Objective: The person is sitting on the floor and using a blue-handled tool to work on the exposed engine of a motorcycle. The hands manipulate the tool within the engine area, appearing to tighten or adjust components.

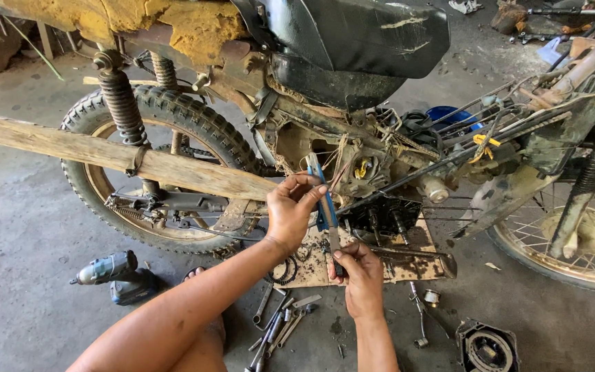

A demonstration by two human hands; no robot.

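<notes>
Both hands work in front of the engine (pixel 380 217) of a stripped motorbike (pixel 325 138) standing on a concrete floor (pixel 22 234). The left hand (pixel 289 213) is raised just left of the engine, its thumb and forefinger pressed together on the upper part of a blue-handled tool (pixel 325 207); the handle runs down past the fingertips (pixel 315 187), and the other fingers curl loosely behind it. The right hand (pixel 359 279) sits below the engine, closed around the tool's lower metal end, which disappears into the fist, so the tip cannot be made out. The tool stands nearly upright between the two hands, leaning slightly, with its top close to the engine's open side. Under the engine lies a board (pixel 311 265) with small rings and parts on it. Below the board, wrenches (pixel 273 331) lie scattered on the floor. A cordless drill (pixel 115 275) rests on the floor well left of the engine, beneath the rear wheel (pixel 166 117). A wooden plank (pixel 105 155) crosses that wheel. A round engine cover (pixel 487 348) lies right of the wrenches.
</notes>
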